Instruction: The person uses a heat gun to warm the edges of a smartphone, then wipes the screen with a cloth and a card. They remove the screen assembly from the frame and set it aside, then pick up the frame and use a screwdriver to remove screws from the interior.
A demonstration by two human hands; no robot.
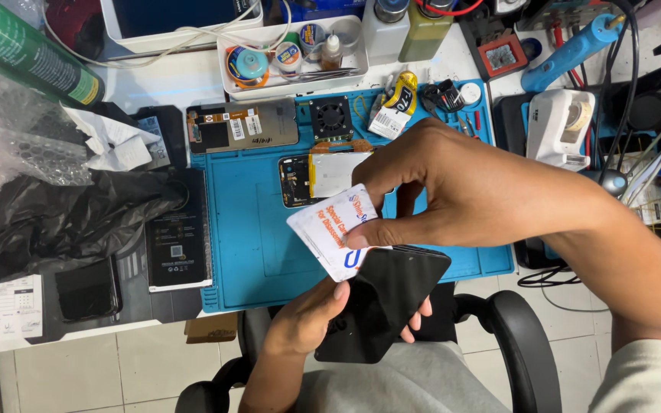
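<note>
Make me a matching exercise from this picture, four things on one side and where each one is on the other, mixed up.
Things:
1. white plastic card
2. black phone
3. small black fan
4. green can

Places:
A. top left corner of the desk
B. held in the left hand
C. top edge of the blue mat
D. pinched in the right hand

Pairs: 1-D, 2-B, 3-C, 4-A

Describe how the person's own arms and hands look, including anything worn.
Both hands are bare: no gloves, rings or watch visible on the left hand or right hand. The forearms are bare too. A light grey sleeve shows at the right upper arm.
</note>
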